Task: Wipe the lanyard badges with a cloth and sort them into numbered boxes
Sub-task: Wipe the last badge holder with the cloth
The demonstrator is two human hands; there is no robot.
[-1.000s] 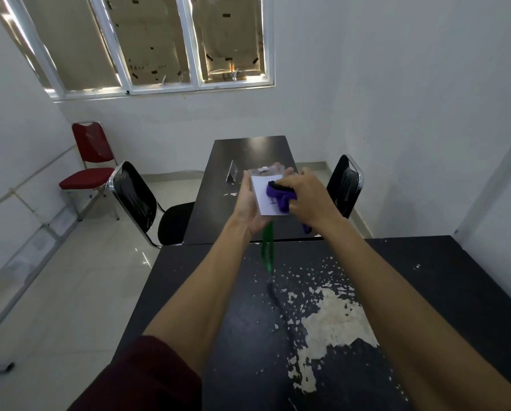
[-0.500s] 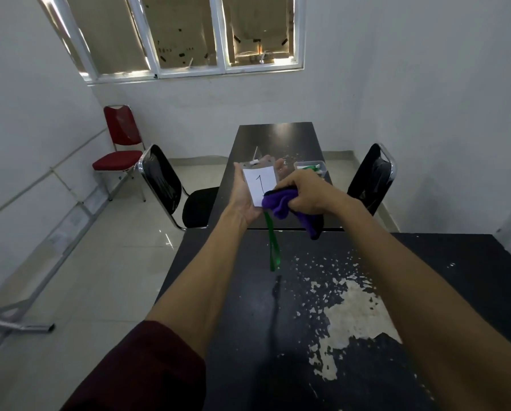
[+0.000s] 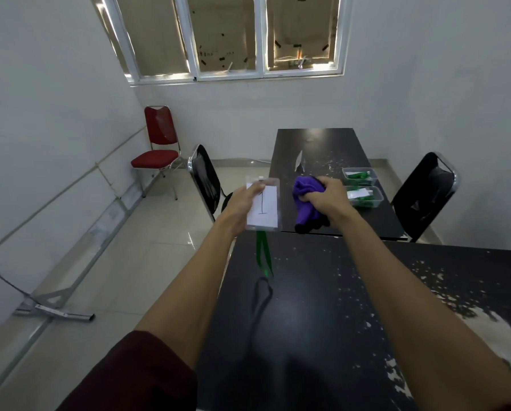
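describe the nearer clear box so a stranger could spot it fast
Find the far black table below the window. Two clear boxes sit along its right edge. Yours is the nearer box, just right of the right hand gripping the purple cloth; the farther box sits behind it.

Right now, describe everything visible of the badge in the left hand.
The badge is a clear plastic sleeve holding a white card with a handwritten 1. The left hand grips its left side, holding it upright in the air. Its green lanyard hangs below. The purple cloth is apart from it.
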